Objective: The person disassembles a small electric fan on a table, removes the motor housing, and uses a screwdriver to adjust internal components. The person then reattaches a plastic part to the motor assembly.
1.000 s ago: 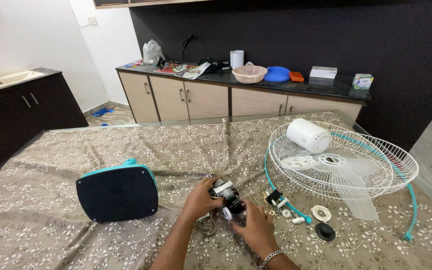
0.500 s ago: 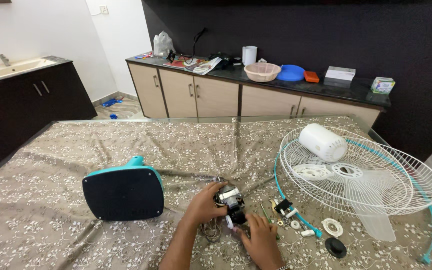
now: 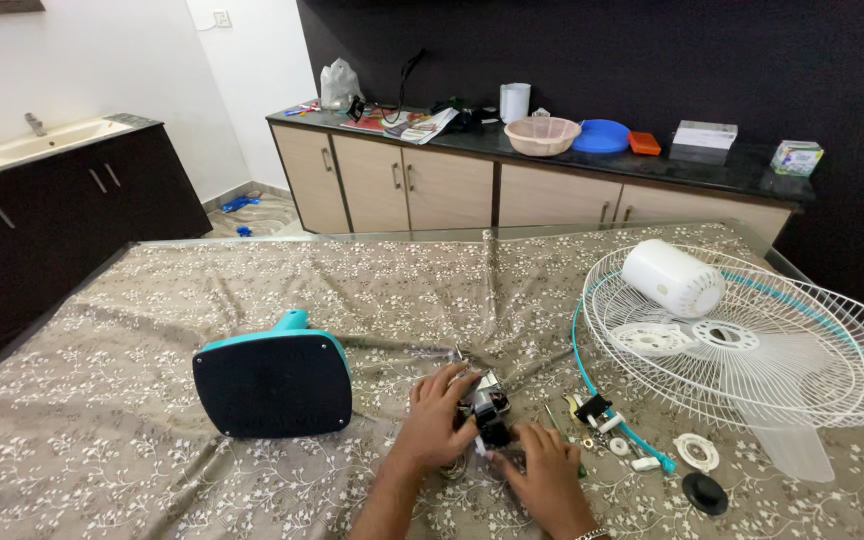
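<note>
Both my hands meet over a small metal and black fan motor (image 3: 483, 405) resting on the patterned tablecloth (image 3: 152, 330). My left hand (image 3: 434, 420) wraps the motor's left side. My right hand (image 3: 542, 470) pinches its lower right part from below. A dark blue fan base with a teal edge (image 3: 272, 382) lies on its side just left of my hands. To the right rest the white wire fan guards with a teal rim (image 3: 752, 340), a white cylindrical motor cover (image 3: 672, 278) and the translucent blade (image 3: 792, 440).
Small loose parts lie right of my hands: a black clip (image 3: 592, 408), white rings (image 3: 697, 452) and a black round knob (image 3: 704, 492). A dark counter (image 3: 552, 150) with bowls, boxes and papers runs along the back wall. A sink (image 3: 42, 140) sits at the left.
The camera has drifted, so the scene sits further right in view. My hands stay on the motor, the right hand now slightly lower on it.
</note>
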